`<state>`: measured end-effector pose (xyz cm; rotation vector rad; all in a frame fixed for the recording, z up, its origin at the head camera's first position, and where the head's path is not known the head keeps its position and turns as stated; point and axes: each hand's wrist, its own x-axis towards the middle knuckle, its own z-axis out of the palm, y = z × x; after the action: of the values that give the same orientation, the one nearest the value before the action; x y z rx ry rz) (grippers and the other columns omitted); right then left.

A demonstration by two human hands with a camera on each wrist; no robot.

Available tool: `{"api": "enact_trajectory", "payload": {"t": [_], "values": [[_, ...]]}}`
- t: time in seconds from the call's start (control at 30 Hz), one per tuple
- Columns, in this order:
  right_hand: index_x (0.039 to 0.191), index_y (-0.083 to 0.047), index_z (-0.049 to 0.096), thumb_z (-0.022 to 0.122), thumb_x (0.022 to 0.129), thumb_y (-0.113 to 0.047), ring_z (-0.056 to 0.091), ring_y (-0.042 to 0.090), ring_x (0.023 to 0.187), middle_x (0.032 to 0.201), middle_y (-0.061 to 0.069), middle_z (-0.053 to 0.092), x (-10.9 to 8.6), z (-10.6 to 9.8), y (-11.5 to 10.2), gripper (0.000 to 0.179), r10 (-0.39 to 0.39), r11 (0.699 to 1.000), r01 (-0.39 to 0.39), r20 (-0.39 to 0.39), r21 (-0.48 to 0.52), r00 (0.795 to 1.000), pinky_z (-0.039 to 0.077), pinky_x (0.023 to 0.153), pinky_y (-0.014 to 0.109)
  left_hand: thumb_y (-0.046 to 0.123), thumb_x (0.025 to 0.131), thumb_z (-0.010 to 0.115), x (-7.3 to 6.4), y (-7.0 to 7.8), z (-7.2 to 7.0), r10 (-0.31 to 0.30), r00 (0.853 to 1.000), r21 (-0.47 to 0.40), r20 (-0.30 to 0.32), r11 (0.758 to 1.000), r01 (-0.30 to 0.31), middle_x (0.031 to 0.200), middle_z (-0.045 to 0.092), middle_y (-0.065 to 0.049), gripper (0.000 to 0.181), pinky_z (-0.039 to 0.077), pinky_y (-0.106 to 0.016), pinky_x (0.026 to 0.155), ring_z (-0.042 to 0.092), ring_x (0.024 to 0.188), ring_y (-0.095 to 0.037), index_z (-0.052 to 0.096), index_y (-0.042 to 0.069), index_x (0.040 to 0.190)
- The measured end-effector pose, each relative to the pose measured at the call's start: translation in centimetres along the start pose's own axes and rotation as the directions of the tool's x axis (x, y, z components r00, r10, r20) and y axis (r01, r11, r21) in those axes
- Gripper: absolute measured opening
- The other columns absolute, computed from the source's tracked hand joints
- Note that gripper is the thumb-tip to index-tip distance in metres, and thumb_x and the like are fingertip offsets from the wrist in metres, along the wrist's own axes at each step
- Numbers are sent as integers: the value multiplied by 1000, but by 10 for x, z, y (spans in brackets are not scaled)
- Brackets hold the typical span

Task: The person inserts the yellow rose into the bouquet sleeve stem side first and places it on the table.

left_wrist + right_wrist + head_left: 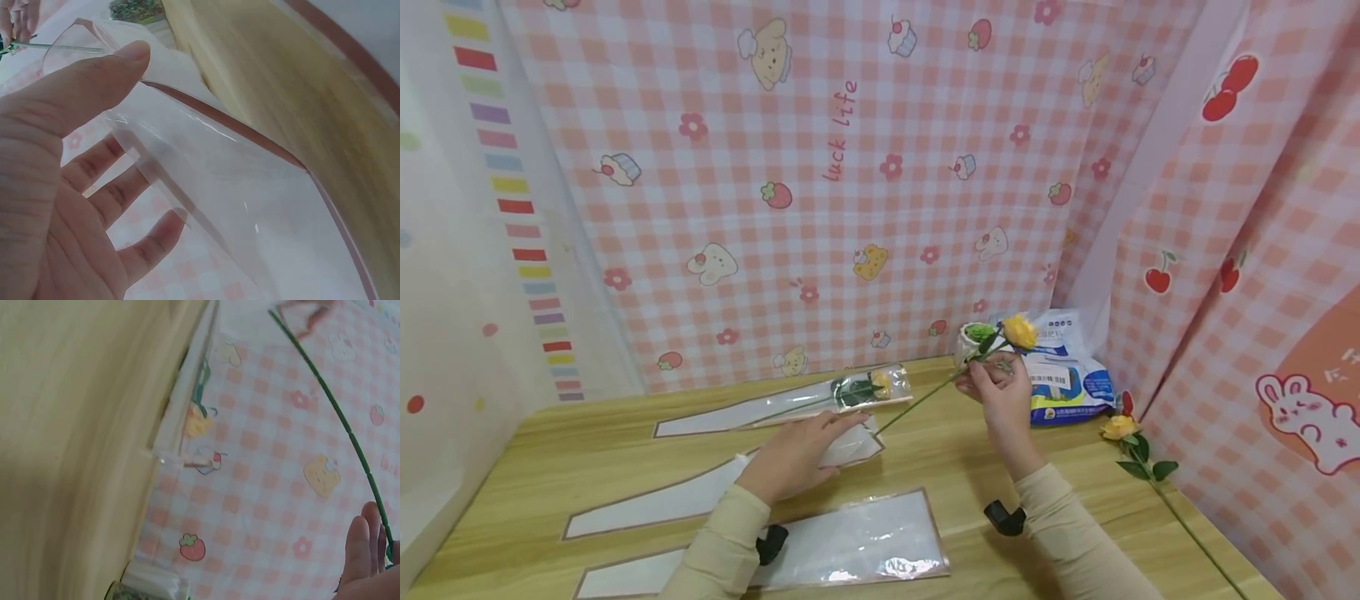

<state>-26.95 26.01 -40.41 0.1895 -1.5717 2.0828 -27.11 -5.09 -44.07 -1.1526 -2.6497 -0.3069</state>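
Note:
My right hand [1000, 387] pinches an artificial yellow rose [1019, 331] by its green stem, just below the leaves. The stem slants down to the left, and its lower end is at the wide mouth of a clear flower sleeve [662, 498] with a brownish border. My left hand [797, 454] holds that sleeve near the mouth. In the left wrist view the thumb lies along the sleeve's edge [225, 119], with the other fingers spread on the far side of the film. The right wrist view shows the long bare stem [350, 434] running away from the right fingers [359, 544].
Behind lies a sleeve [700, 421] with a yellow rose inside; another flat sleeve [880, 542] lies in front. A second loose yellow rose [1120, 427] rests at the right. At the back stand a white pot [964, 343] with a green plant and a blue-white bag [1067, 383].

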Motion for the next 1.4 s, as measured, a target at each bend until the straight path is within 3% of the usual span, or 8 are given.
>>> {"api": "enact_trajectory", "payload": {"t": [0.23, 0.5, 0.7, 0.87, 1.13, 1.4], "values": [[109, -1, 47, 62, 99, 1, 73, 16, 75, 91, 8, 75, -7, 6, 9, 18, 13, 1000, -13, 1, -15, 1000, 63, 73, 33, 27, 89, 81, 1, 4, -7, -60, 998, -73, 33, 995, 62, 133, 59, -5, 87, 58, -45, 90, 67, 104, -25, 30, 35, 160], [110, 3, 45, 60, 100, 1, 74, 15, 75, 98, 21, 73, -17, 14, 24, 19, 80, 993, -77, 29, -90, 996, 62, 73, 31, 29, 91, 78, 1, 4, -5, -43, 999, -60, 14, 997, 44, 133, 58, -3, 83, 59, -42, 86, 68, 97, -21, 31, 33, 159], [107, 5, 46, 61, 100, 0, 75, 16, 73, 100, 29, 72, -23, 21, 29, 17, 120, 984, -113, 46, -137, 992, 62, 72, 30, 27, 91, 78, 2, 4, -4, -56, 998, -85, 1, 995, 56, 135, 58, -3, 82, 57, -49, 91, 68, 101, -24, 31, 35, 159], [107, 6, 48, 61, 101, -2, 75, 14, 72, 97, 28, 73, -25, 23, 30, 16, 135, 981, -128, 35, -149, 990, 62, 71, 29, 27, 92, 77, 2, 4, -4, -62, 998, -92, 3, 994, 62, 138, 56, -4, 81, 56, -51, 93, 68, 105, -27, 31, 35, 159], [109, 7, 49, 60, 101, -1, 75, 15, 71, 95, 29, 72, -29, 27, 33, 15, 159, 976, -152, 35, -156, 987, 62, 72, 30, 30, 94, 75, 3, 6, -5, -49, 998, -62, -26, 997, 48, 135, 58, -3, 78, 58, -43, 89, 68, 104, -24, 33, 35, 158], [103, 6, 54, 60, 100, 0, 74, 13, 73, 94, 26, 73, -38, 33, 40, 9, 152, 969, -134, 71, -209, 986, 62, 74, 32, 28, 93, 77, 3, 9, -6, -58, 997, -71, -42, 996, 55, 135, 59, -6, 78, 56, -48, 94, 66, 110, -27, 34, 34, 158]]}}
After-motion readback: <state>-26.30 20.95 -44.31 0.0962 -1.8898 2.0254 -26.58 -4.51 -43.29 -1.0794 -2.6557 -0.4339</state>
